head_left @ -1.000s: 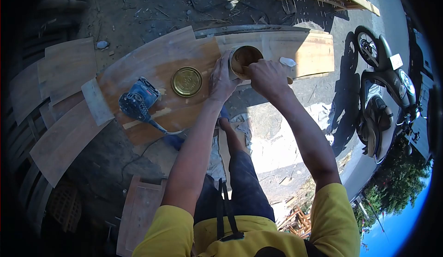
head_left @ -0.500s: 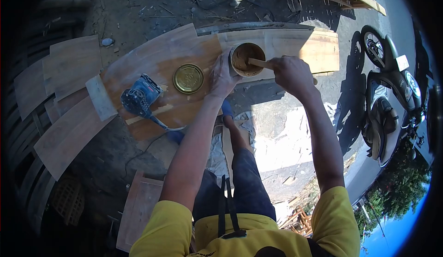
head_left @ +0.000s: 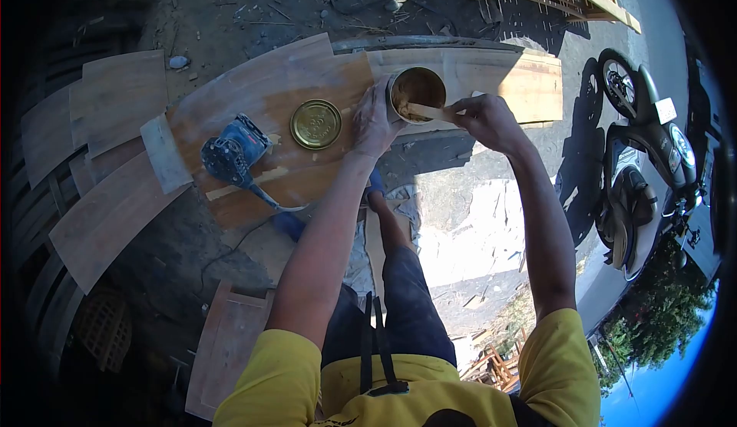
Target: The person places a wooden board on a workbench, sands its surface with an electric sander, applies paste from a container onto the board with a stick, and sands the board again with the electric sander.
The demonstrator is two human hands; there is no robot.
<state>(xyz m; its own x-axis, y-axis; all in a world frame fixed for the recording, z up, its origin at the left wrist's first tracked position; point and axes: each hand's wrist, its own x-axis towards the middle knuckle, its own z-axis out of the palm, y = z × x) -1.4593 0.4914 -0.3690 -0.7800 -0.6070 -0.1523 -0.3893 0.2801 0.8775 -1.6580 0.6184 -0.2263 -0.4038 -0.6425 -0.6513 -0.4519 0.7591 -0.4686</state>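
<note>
Head view: hands [head_left: 374,124] [head_left: 489,124] hold round can [head_left: 422,83], perhaps wooden stick [head_left: 431,112].

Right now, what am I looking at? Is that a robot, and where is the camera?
There's no robot here. These are a person's own bare hands, seen by one camera worn on the person's head, looking forward and down. That's why the arms reach up from the bottom, and the edges look bent and dark.

The left hand holds an open tin with brownish stuff inside. The right hand grips a flat, pale stick whose end is in the tin.

On the wooden boards lie a round, gold-coloured lid and a blue power tool. Over on the right is a parked motorbike, which looks tipped sideways in this view.
</note>
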